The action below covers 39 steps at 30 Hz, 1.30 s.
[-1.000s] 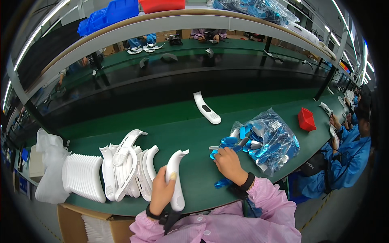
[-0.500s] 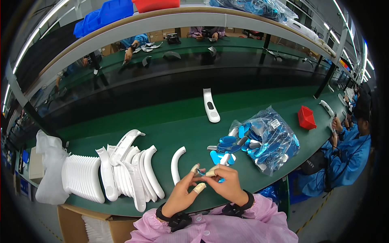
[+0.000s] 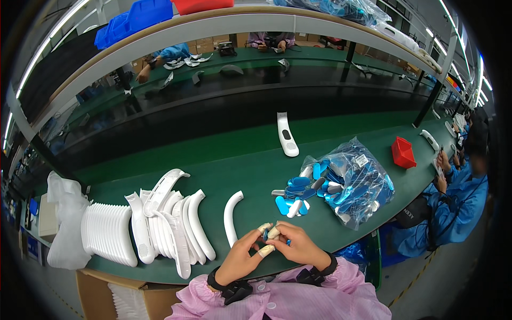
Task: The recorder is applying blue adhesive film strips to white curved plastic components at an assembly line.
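Close together above the bench's near edge, both my hands pinch a small blue oval piece (image 3: pixel 265 233), mostly hidden by the fingers. My left hand (image 3: pixel 240 260) has its thumb and forefinger closed at the piece, with pale finger covers on them. My right hand (image 3: pixel 300 246) grips it from the other side, fingertips also covered. Just left of them lies a single curved white plastic shell (image 3: pixel 229 217). Beyond my right hand, blue and silver oval pieces (image 3: pixel 298 189) spill from a clear plastic bag (image 3: pixel 354 186).
White shells (image 3: pixel 170 224) lie heaped at left, beside a neat row (image 3: pixel 106 233) of more. One shell with a dark oval (image 3: pixel 287 134) lies farther back. A red bin (image 3: pixel 403 153) stands right. A shelf (image 3: pixel 240 21) spans overhead; a co-worker in blue (image 3: pixel 448 208) works at right.
My fingertips have drawn together around the small piece, the right hand moving slightly left and down. The far white shell has shifted right and away. A co-worker's hand across the bench moved left.
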Motion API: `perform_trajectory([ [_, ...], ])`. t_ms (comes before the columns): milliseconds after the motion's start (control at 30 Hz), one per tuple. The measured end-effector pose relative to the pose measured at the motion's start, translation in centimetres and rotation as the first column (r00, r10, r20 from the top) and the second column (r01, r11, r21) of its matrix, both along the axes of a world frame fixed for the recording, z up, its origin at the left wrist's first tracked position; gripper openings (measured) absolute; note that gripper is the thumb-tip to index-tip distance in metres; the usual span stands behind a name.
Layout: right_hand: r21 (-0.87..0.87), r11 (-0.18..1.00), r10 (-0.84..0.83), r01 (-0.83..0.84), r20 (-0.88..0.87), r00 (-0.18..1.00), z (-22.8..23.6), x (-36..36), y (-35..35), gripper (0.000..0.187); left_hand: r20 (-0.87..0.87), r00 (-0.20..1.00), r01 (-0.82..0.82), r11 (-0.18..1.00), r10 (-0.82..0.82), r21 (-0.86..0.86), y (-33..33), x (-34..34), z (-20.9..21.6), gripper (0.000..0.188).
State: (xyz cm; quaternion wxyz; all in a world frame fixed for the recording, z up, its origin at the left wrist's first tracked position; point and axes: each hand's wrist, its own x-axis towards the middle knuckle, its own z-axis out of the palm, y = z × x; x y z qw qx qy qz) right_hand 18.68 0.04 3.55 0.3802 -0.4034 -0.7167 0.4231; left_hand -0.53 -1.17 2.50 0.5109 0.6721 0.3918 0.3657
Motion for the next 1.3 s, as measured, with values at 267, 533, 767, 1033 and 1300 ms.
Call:
perform_trajectory([
  [267,-0.005,0.993,0.116,-0.118,-0.151,0.982,-1.0,0.7,0.1,0.013,0.027,1.0,-0.001,0.998,0.003,-0.062,0.0,-0.1,0.0,0.051],
  [533,0.009,1.0,-0.021,0.021,-0.017,1.0,-0.4,0.2,-0.4,0.011,0.132,0.986,-0.073,0.979,0.1,-0.193,-0.2,-0.1,-0.6,0.041],
  [767,0.612,0.74,-0.484,0.278,0.199,0.852,-0.6,4.1,-0.5,0.017,0.467,0.78,-0.23,0.885,0.416,-0.404,0.8,-1.9,-0.8,0.022],
  [1033,0.392,0.917,-0.223,0.075,0.346,0.911,1.3,2.6,-0.9,0.028,0.53,0.746,-0.2,0.895,0.402,-0.398,0.4,-1.1,-0.2,0.027],
  [1300,-0.372,0.924,-0.283,0.09,-0.505,0.815,-2.0,0.2,1.8,0.017,-0.299,0.795,-0.415,0.833,0.528,0.367,0.6,-0.9,-1.2,0.058],
])
